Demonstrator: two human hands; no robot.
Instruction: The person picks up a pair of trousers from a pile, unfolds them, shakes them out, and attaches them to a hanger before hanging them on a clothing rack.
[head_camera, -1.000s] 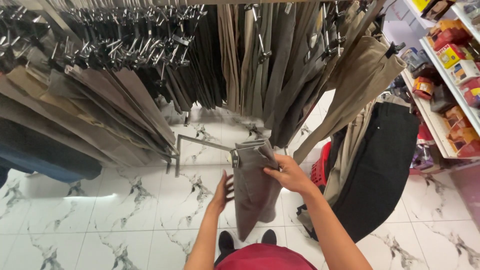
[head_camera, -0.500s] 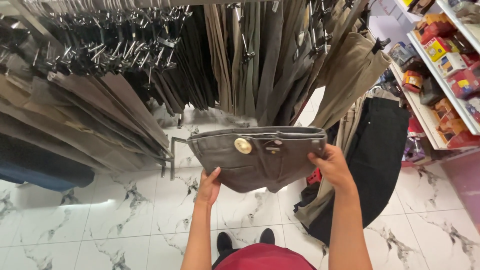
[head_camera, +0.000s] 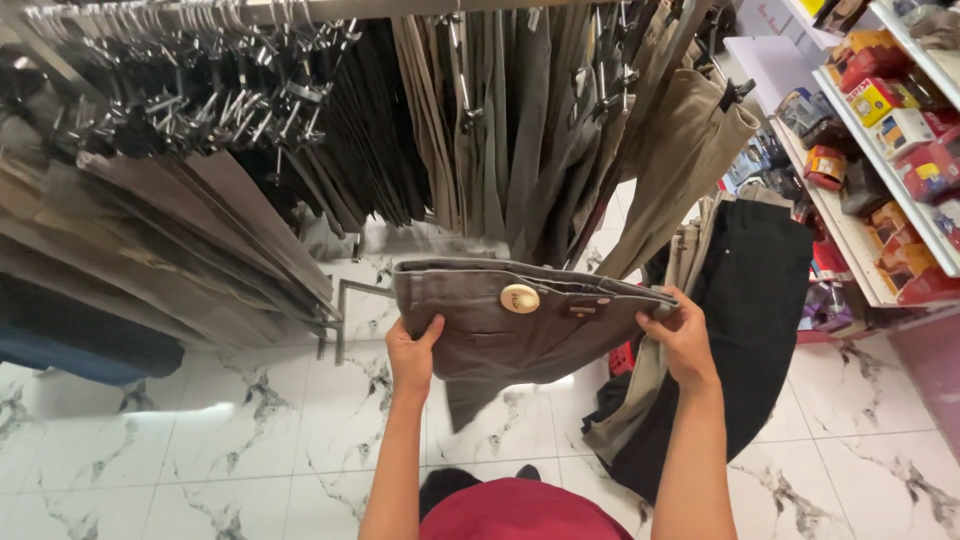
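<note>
The white marble-veined floor (head_camera: 200, 450) fills the lower half of your view. Above it, from nine o'clock round to one o'clock, a rack of hanging trousers (head_camera: 480, 130) runs in greys, olives and tans, clipped to metal hangers (head_camera: 220, 90) that crowd the ten and eleven o'clock stretch. At two to three o'clock a white shelf unit (head_camera: 880, 200) carries small red, orange and yellow boxes. Just below it, at about four o'clock, a black garment (head_camera: 750, 330) hangs down beside a pair of tan trousers (head_camera: 690, 150) that slant out from the rack.

At the centre you hold a pair of grey-brown trousers (head_camera: 510, 340) by the waistband, stretched out flat and roughly level between your two hands, with the legs drooping below toward the floor. A round pale tag or button (head_camera: 519, 298) sits near the middle of the waistband, and a small brown label lies just to its right.

Your left hand (head_camera: 412, 355) has its grip clenched on the left end of the waistband, thumb on top. Your right hand (head_camera: 683, 335) grips the right end, fingers curled over the edge. Your red shirt (head_camera: 520, 510) shows at six o'clock.
</note>
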